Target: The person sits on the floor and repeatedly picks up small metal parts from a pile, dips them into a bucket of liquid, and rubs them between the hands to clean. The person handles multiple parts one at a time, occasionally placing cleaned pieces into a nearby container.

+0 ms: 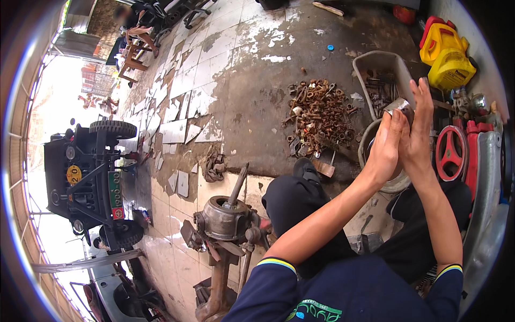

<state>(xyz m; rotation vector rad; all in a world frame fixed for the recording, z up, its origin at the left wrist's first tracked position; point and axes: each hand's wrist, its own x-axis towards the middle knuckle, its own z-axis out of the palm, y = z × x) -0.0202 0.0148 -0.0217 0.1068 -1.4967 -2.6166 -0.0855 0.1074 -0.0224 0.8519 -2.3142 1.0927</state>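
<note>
My left hand (385,151) and my right hand (419,128) are raised in front of me, palms facing and close together. A short, shiny metal cylinder (399,105) sits between them at the fingers, and the hands partly cover it. The fingers of my right hand stretch out past it. Below my hands is a round basin (364,137), its inside mostly hidden by my wrists. Beyond it stands a grey rectangular tub (359,76) with dark metal parts inside. A pile of rusty bolts and nuts (320,114) lies on the floor to the left.
A metal machine part on a stand (225,219) rises beside my left knee. Yellow plastic jugs (450,68) and a red handwheel (451,153) are at the right. A jeep (80,181) stands at the left. Broken tiles (175,131) litter the floor; a person (139,28) sits far back.
</note>
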